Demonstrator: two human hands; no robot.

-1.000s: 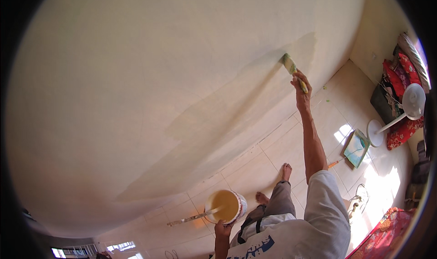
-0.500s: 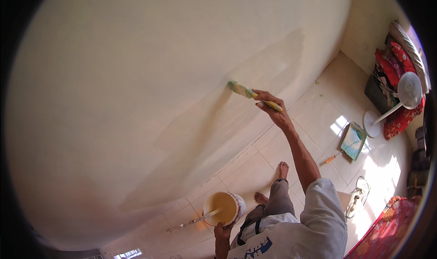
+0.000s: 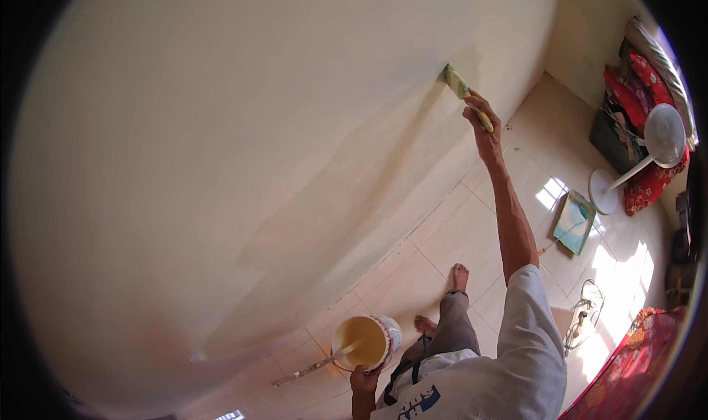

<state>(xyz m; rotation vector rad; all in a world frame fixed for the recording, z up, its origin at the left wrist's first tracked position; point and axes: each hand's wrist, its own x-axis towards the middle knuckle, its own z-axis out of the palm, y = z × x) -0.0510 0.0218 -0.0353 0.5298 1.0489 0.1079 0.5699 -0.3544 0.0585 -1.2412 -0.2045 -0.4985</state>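
Note:
My right hand [image 3: 484,123] is closed around the handle of a flat paintbrush [image 3: 457,82], arm stretched out ahead and to the right. The bristles touch the pale wall [image 3: 184,125], at the upper right part of a darker, damp-looking band. At the lower middle, my left hand [image 3: 363,378] grips the near rim of a paint bucket [image 3: 391,339] that holds yellowish-cream paint. A paint-smeared stick [image 3: 310,370] leans in the bucket, its far end poking out to the left. The left fingers are partly hidden by the bucket.
On the tiled floor to the right lie a paint tray [image 3: 574,223] with a roller in it and a coiled cable [image 3: 585,317]. Beyond stand a white pedestal stand [image 3: 627,171] and a bin [image 3: 616,136] heaped with red fabrics. Red patterned cloth [image 3: 627,368] lies at lower right.
My right hand has carried the brush up and to the right along the wall, the arm now straighter. The left hand and bucket have hardly moved.

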